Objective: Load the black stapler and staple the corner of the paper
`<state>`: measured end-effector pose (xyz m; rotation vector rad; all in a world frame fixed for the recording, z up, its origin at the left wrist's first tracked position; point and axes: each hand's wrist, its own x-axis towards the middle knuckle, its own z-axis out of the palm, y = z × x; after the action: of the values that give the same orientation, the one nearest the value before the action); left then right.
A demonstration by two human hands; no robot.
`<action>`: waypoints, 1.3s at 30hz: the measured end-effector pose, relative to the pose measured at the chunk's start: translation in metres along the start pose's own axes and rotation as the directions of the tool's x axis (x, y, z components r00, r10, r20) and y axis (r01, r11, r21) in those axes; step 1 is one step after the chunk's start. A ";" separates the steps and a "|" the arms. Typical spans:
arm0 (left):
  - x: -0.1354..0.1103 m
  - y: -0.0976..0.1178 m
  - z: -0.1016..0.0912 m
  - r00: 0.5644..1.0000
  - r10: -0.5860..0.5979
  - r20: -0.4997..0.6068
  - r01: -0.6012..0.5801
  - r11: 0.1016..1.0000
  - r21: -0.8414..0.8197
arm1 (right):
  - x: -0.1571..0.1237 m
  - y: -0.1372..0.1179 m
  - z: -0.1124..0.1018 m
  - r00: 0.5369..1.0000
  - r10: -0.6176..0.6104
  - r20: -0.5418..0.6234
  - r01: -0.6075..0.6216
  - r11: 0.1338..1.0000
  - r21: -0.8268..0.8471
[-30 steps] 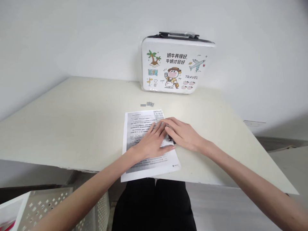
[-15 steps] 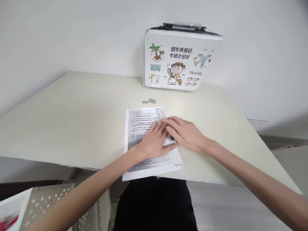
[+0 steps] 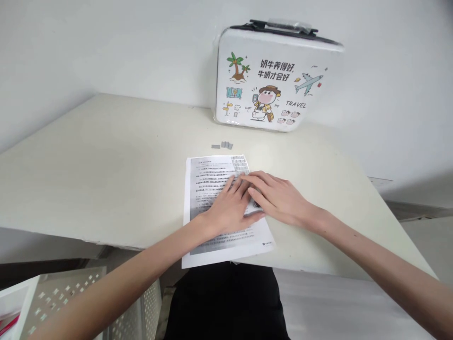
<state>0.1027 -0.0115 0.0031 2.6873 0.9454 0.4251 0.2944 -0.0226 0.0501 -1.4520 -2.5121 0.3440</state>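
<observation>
Printed paper (image 3: 208, 257) lies on the table close to its front edge, with its right side under my hands. My left hand (image 3: 231, 208) rests flat on the page, fingers stretched out toward the right edge and thumb apart. Over the paper's right edge arches my right hand (image 3: 281, 196), its fingertips meeting those of the left. Beneath the right palm a bit of a small dark object (image 3: 255, 204) shows; most of it is covered, so its kind cannot be made out. Several small grey staple strips (image 3: 222, 145) lie just beyond the paper's top edge.
A white case (image 3: 272, 80) with cartoon prints and a black handle stands at the back of the pale table (image 3: 123, 165), against the wall. Below the table at the left is a perforated plastic basket (image 3: 67, 293) with something red inside.
The camera view has shifted slightly, so the case and paper appear a little further right. Both hands keep nearly the same pose on the paper.
</observation>
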 end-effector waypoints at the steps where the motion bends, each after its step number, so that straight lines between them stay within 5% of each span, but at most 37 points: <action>1: 0.000 0.000 0.000 1.000 0.002 0.002 -0.002 1.000 -0.001 | 0.000 0.000 0.000 1.000 -0.001 0.004 0.001 1.000 -0.002; 39: 0.000 -0.005 0.008 0.999 -0.032 -0.019 0.032 0.999 0.011 | -0.001 0.005 -0.015 0.996 0.058 0.066 -0.067 0.988 0.139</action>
<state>0.1033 -0.0089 -0.0059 2.6784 0.9978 0.4412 0.3035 -0.0194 0.0624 -1.4885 -2.4371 0.5734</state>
